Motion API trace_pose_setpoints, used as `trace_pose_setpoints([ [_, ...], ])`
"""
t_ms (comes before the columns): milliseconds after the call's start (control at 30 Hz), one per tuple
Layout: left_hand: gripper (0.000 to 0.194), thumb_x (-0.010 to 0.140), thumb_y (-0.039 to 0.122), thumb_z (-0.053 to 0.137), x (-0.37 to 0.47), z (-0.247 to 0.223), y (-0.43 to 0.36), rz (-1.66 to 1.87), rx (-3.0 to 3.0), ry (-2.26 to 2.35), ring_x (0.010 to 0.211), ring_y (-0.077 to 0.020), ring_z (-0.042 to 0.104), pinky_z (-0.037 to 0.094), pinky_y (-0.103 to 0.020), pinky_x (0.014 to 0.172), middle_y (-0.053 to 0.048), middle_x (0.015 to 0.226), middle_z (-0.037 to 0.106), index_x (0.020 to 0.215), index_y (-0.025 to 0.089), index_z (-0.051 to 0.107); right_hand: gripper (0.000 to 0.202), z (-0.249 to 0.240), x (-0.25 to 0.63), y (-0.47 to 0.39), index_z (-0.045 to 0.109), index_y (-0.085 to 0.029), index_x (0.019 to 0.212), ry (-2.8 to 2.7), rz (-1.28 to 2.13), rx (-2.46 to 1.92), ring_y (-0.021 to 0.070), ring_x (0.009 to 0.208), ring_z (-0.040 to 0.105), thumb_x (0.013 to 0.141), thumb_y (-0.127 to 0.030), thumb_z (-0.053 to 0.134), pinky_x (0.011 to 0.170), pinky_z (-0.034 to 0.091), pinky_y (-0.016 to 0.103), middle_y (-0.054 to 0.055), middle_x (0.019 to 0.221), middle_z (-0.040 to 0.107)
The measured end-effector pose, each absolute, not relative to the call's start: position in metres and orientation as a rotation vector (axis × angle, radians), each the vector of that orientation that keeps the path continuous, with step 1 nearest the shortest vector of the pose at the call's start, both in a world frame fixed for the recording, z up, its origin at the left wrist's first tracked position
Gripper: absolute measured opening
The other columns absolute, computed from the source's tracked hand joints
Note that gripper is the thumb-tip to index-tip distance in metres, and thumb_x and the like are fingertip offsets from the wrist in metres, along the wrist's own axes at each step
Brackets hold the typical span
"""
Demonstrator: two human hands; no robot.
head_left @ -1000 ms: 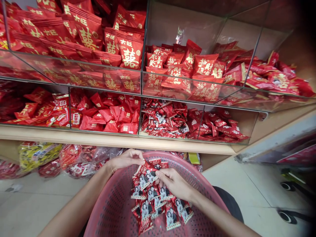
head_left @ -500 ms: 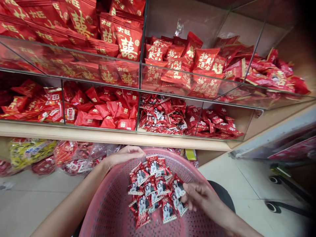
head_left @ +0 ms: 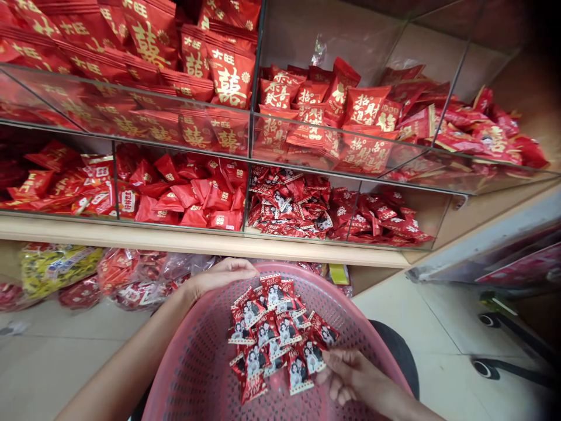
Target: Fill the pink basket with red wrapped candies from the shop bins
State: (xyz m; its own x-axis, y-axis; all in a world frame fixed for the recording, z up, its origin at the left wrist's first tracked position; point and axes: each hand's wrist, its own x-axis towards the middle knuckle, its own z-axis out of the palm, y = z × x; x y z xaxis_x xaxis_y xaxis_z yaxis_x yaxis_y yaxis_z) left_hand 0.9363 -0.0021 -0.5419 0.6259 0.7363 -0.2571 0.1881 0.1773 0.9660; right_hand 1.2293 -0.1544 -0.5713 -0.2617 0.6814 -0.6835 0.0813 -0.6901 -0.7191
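Note:
A pink perforated plastic basket stands in front of me, tilted towards me. My left hand lies over its far left rim, fingers together and gripping the edge. Inside, small red candy packets with black-and-white couple pictures form a loose, overlapping pile. On the pile's right side, my right hand has thumb and forefinger closed at the edge of one candy packet; its other fingers are curled. Another packet rests just above that one.
Clear-fronted shelf compartments with red-wrapped sweets stand beyond the basket. Below the wooden shelf edge lie bagged sweets. A dark round seat is partly hidden behind the basket. Black caster legs stand on the tiled floor at right.
My right hand let go of one packet, which now lies at the pile's upper right. The hand moved down towards me to another packet. My left hand stayed on the rim.

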Motion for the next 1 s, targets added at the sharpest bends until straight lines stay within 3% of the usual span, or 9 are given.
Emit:
trace_pose_setpoints([
  [200,0.029,0.078,0.039,0.057,0.936,-0.540,-0.002,0.464,1.386,0.847,0.089,-0.0182,0.057,0.040,-0.028,0.082,-0.003,0.095,0.065,0.093,0.016,0.063,0.040,-0.577,1.230,-0.157,0.057,-0.012,0.081,-0.601,2.144,-1.693,0.0079,0.052,0.057,0.070,-0.050,0.063,0.052,0.043,0.020,0.007,0.077,0.064],
  [367,0.027,0.078,0.038,0.056,0.937,-0.536,-0.002,0.466,1.473,0.890,0.091,-0.0182,0.055,0.039,-0.027,0.083,-0.002,0.094,0.065,0.093,0.017,0.065,0.033,-0.573,1.220,-0.152,0.059,-0.008,0.080,-0.453,2.190,-1.751,0.0075,0.050,0.058,0.078,-0.041,0.058,0.047,0.041,0.016,0.008,0.073,0.064],
  [500,0.029,0.078,0.040,0.056,0.936,-0.538,-0.001,0.458,1.514,0.891,0.091,-0.0185,0.055,0.039,-0.027,0.082,-0.002,0.095,0.065,0.095,0.018,0.065,0.035,-0.576,1.213,-0.152,0.057,-0.008,0.078,-0.473,2.182,-1.803,0.0086,0.047,0.059,0.079,-0.043,0.055,0.046,0.042,0.017,0.005,0.064,0.061],
  [733,0.030,0.077,0.041,0.056,0.935,-0.542,0.002,0.458,1.475,0.857,0.088,-0.0181,0.056,0.040,-0.027,0.082,-0.002,0.093,0.066,0.094,0.017,0.065,0.042,-0.561,1.213,-0.153,0.057,-0.010,0.062,-1.192,2.129,-1.984,0.0063,0.038,0.051,0.076,-0.050,0.055,0.036,0.036,0.015,0.004,0.054,0.057],
  [867,0.030,0.076,0.042,0.058,0.936,-0.543,0.002,0.446,1.482,0.851,0.090,-0.0186,0.056,0.040,-0.028,0.083,-0.002,0.095,0.065,0.092,0.018,0.065,0.042,-0.512,1.217,-0.127,0.058,-0.014,0.063,-1.666,2.105,-1.713,0.0082,0.038,0.051,0.076,-0.054,0.053,0.036,0.036,0.017,0.003,0.051,0.057],
  [933,0.030,0.076,0.043,0.057,0.937,-0.542,0.001,0.455,1.448,0.845,0.089,-0.0184,0.056,0.040,-0.027,0.082,-0.002,0.094,0.066,0.091,0.018,0.065,0.039,-0.478,1.218,-0.100,0.059,-0.015,0.065,-1.912,1.855,-1.579,0.0095,0.044,0.054,0.079,-0.050,0.050,0.042,0.038,0.019,0.003,0.058,0.060],
  [1000,0.029,0.076,0.042,0.057,0.938,-0.539,-0.001,0.465,1.404,0.849,0.086,-0.0180,0.057,0.040,-0.027,0.080,-0.002,0.092,0.066,0.090,0.017,0.065,0.035,-0.446,1.219,-0.069,0.061,-0.016,0.069,-2.179,1.275,-1.562,0.0109,0.051,0.054,0.084,-0.043,0.045,0.047,0.039,0.022,0.003,0.061,0.060],
])
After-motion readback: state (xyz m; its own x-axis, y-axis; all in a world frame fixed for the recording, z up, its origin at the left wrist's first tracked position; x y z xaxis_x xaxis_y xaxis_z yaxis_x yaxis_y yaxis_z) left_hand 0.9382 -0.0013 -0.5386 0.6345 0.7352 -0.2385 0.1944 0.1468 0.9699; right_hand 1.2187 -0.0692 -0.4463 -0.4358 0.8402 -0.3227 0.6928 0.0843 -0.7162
